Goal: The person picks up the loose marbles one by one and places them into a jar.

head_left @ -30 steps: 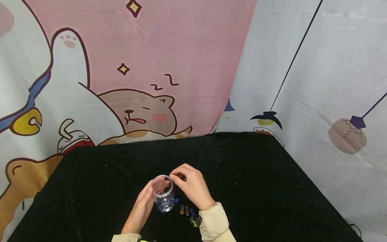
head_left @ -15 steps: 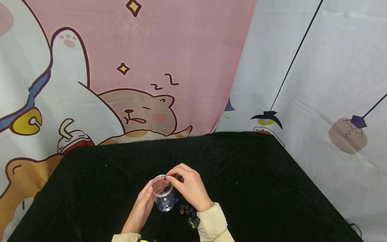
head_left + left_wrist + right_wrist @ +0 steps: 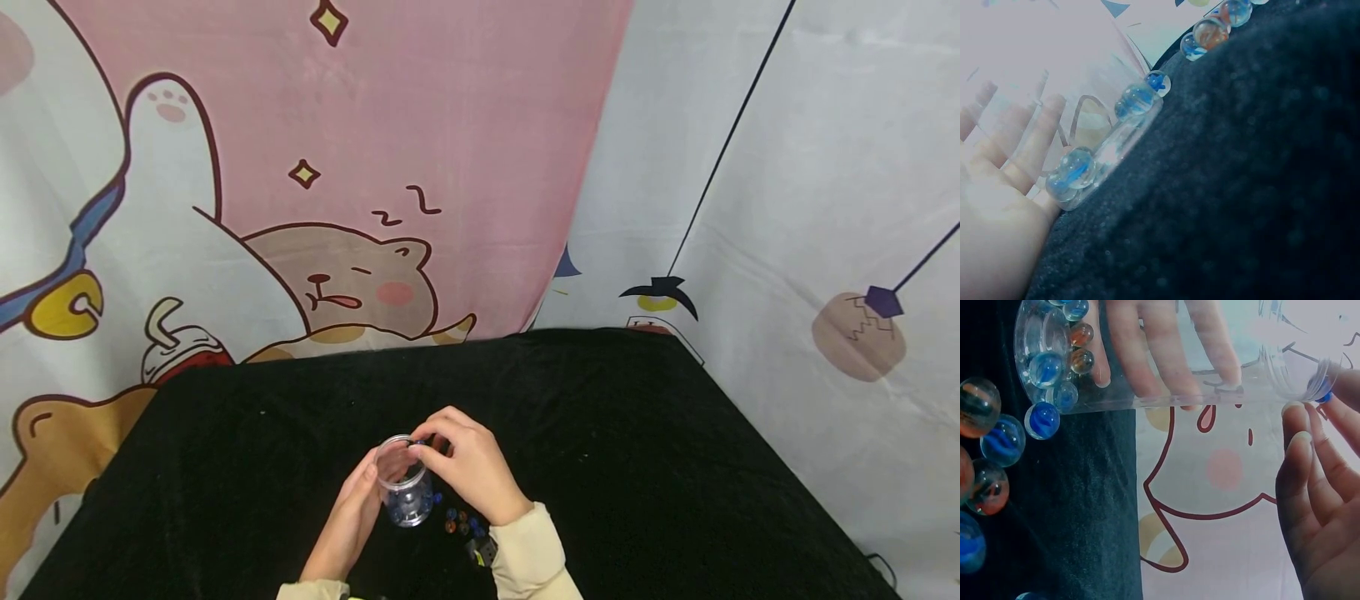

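A clear plastic jar (image 3: 405, 492) stands on the black cloth, several blue and orange glass marbles at its bottom. My left hand (image 3: 351, 510) holds the jar from the left side, its fingers (image 3: 1166, 356) spread along the far wall in the right wrist view. At the jar's mouth, my right hand (image 3: 472, 462) pinches a blue marble (image 3: 1324, 394) right at the rim. Another blue marble (image 3: 1042, 420) lies on the cloth beside the jar's base. Several loose blue and orange marbles (image 3: 463, 522) are grouped to the right of the jar, under my right forearm.
Black cloth (image 3: 637, 467) covers the table. Behind it hangs a backdrop (image 3: 487, 167) printed with cartoon animals. A dark wrist device (image 3: 482, 550) sits at my right cuff, just over the loose marbles.
My right hand has moved slightly left, from the rim's right edge to over the jar's mouth, and the blue marble now shows between its fingers. My left hand and the jar stay in place.
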Motion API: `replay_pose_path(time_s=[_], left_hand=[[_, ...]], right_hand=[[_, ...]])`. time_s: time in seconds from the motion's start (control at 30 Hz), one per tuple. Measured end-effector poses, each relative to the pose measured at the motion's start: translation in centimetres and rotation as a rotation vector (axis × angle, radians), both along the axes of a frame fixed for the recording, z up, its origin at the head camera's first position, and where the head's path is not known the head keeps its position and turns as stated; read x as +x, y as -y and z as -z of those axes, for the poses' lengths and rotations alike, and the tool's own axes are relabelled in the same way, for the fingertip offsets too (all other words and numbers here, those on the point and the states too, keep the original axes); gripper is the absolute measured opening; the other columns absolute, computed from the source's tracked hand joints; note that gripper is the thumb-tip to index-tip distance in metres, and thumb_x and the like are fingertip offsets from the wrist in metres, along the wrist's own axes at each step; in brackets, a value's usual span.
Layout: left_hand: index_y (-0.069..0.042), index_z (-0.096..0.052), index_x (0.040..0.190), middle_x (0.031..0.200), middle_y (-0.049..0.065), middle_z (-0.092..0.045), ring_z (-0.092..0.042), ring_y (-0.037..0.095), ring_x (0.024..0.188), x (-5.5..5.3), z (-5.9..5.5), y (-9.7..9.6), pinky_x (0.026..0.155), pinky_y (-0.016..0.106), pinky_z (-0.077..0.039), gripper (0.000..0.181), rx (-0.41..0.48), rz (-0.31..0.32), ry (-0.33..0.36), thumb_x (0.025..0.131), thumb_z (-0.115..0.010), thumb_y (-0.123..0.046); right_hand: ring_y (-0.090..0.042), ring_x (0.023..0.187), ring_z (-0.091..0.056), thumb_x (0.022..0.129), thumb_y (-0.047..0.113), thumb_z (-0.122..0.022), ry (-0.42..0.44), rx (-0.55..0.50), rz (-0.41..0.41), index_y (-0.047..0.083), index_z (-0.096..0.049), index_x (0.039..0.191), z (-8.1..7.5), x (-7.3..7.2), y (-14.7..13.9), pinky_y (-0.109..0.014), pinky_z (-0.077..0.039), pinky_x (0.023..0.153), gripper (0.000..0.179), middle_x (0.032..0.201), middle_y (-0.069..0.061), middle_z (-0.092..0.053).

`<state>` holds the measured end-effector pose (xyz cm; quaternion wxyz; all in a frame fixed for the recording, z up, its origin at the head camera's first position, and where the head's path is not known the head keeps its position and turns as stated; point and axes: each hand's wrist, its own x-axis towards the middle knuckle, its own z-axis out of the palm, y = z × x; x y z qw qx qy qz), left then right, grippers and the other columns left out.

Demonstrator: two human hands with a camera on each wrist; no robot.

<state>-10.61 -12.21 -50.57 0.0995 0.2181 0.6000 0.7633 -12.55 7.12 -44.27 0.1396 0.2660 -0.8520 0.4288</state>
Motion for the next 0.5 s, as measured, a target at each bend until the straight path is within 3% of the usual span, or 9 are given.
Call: replay_pose_path(time_s=[0.2,0.5], left_hand=[[-0.009,-0.029,0.137,0.137,0.015,-0.035,-0.032,0.030,0.126,0.11,-0.18,0.12,0.102,0.048,-0.019,0.044,-0.038,-0.011,0.038,0.099,-0.017,-0.028],[-0.009,-0.031,0.136,0.137,0.014,-0.035,-0.030,0.031,0.126,0.07,-0.32,0.13,0.102,0.052,-0.017,0.044,-0.037,-0.009,0.055,0.099,-0.018,-0.029]], right_hand=[[-0.003,0.072,-0.052,0.083,0.033,-0.062,-0.002,0.007,-0.012,0.024,-0.065,0.093,0.00,-0.02,0.10,-0.016,-0.044,0.058,0.014,0.092,0.016,-0.053],[-0.002,0.072,-0.051,0.083,0.041,-0.058,0.016,0.008,-0.011,0.026,-0.065,0.093,0.12,-0.09,0.09,-0.016,-0.044,0.058,0.019,0.092,0.017,-0.053]])
